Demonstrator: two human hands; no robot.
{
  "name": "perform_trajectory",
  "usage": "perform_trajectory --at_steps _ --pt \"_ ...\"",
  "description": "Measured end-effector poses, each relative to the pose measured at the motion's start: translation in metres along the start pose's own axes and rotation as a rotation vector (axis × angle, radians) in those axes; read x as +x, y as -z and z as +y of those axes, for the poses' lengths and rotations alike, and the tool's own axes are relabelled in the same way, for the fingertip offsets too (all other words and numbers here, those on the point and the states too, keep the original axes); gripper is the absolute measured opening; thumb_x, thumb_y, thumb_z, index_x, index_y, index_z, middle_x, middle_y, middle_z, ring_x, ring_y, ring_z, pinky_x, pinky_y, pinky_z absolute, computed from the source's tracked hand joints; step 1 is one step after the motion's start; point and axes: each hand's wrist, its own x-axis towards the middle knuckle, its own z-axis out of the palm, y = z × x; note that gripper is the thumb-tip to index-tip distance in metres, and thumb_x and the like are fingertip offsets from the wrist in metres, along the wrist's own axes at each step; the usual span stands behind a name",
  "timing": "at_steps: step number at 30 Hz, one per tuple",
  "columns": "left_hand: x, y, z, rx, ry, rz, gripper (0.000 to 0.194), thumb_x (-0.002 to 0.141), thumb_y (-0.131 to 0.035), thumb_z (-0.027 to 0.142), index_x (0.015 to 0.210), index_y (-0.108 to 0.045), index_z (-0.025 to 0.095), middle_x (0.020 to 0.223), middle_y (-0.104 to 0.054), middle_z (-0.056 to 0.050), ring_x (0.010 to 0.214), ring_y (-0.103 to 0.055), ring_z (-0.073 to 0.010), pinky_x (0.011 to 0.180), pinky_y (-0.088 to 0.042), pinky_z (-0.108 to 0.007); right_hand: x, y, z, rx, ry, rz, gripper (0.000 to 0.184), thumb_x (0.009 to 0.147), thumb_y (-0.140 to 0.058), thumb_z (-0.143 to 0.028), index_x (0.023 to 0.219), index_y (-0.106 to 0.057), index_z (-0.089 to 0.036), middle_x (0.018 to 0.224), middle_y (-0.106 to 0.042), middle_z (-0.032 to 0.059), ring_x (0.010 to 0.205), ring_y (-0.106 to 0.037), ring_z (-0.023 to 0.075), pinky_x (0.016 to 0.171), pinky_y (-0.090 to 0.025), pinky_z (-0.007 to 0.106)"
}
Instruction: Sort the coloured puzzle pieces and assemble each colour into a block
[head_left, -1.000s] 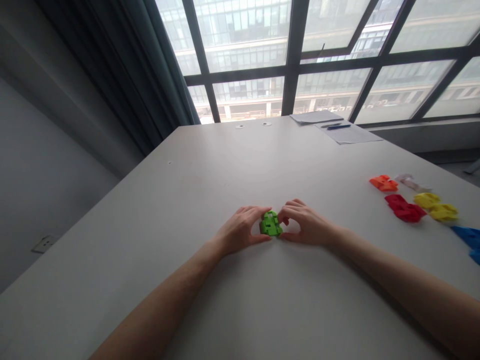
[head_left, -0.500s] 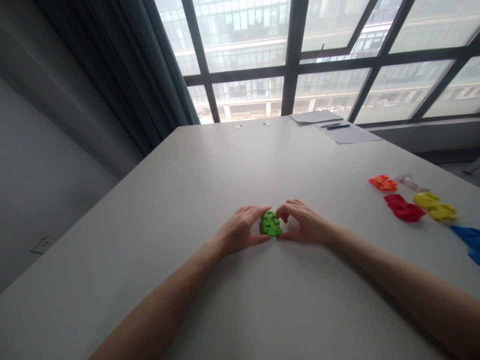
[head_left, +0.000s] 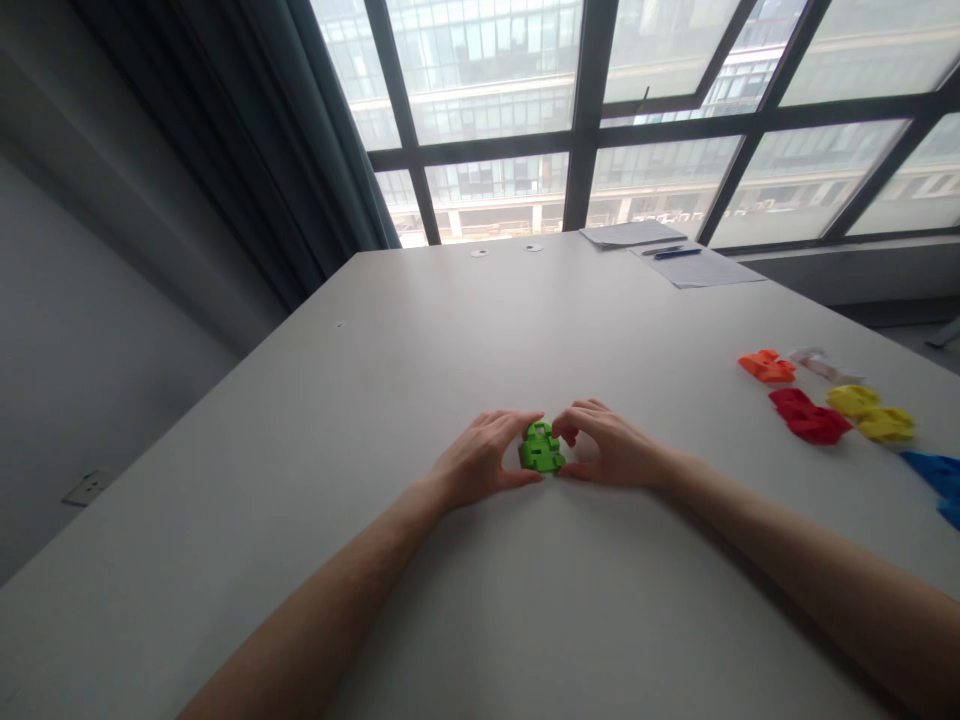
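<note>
A small green plastic piece with notches and raised blocks on its face lies low over the white table, between my two hands. My left hand grips it from the left, its index finger along the far edge and its thumb along the near edge. From the right, my right hand touches it with curled fingers at the upper right side and the thumb at the lower right corner. Whether the piece is one part or several joined parts, I cannot tell.
To the right lie an orange piece, red pieces, yellow pieces and blue pieces. A crumpled clear wrapper is beside them. Papers with a dark pen rest at the far right edge.
The right hand's curled fingers have shifted very slightly left against the green piece. Otherwise both hands and the piece stay in place.
</note>
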Motion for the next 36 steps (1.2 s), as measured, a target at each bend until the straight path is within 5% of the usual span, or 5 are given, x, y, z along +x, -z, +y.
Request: perform_trajectory --at_steps 12,17,23,31,36 --pt "0.0 0.004 0.005 0.008 0.029 0.006 0.064 0.076 -0.074 0.032 0.133 -0.046 0.022 0.13 -0.061 -0.009 0.12 -0.056 -0.0263 0.104 -0.043 -0.043 0.002 0.004 0.0 0.127 -0.046 0.062 0.031 0.077 -0.072 -0.043 0.091 -0.054 -0.021 0.08 -0.06 0.0019 0.076 -0.056 0.0169 0.076 -0.045 0.031" --pt "0.0 0.005 -0.006 -0.023 0.158 0.249 0.034 0.086 -0.051 0.016 0.12 -0.056 0.019 0.118 -0.066 -0.007 0.111 -0.06 -0.0212 0.101 -0.046 -0.04 0.003 0.007 0.009 0.228 -0.296 0.199 0.025 0.09 -0.053 -0.045 0.089 -0.056 -0.02 0.081 -0.062 0.0025 0.071 -0.056 0.0155 0.066 -0.045 0.028" --pt "0.001 0.006 -0.034 -0.057 0.492 0.48 0.024 0.083 -0.051 0.014 0.103 -0.064 0.015 0.105 -0.069 -0.008 0.097 -0.065 -0.0212 0.092 -0.052 -0.039 0.004 0.008 0.022 0.145 -0.45 0.275 0.023 0.089 -0.05 -0.04 0.084 -0.059 -0.019 0.076 -0.064 0.0025 0.062 -0.054 0.0145 0.06 -0.042 0.028" --pt "0.002 0.006 -0.028 0.051 0.421 0.345 0.02 0.084 -0.052 0.013 0.099 -0.065 0.017 0.103 -0.069 -0.007 0.103 -0.061 -0.0233 0.098 -0.047 -0.042 0.003 0.003 0.016 0.034 -0.192 0.105 0.018 0.09 -0.054 -0.033 0.103 -0.061 -0.023 0.108 -0.067 0.0084 0.103 -0.06 0.0228 0.093 -0.043 0.039" --pt "0.001 0.004 -0.027 0.131 0.421 0.284 0.022 0.082 -0.054 0.011 0.1 -0.064 0.018 0.107 -0.066 -0.007 0.106 -0.058 -0.024 0.1 -0.045 -0.042 0.002 -0.002 0.02 -0.033 -0.198 0.119 0.015 0.091 -0.052 -0.029 0.103 -0.059 -0.024 0.109 -0.066 0.0084 0.106 -0.059 0.0234 0.094 -0.043 0.04"
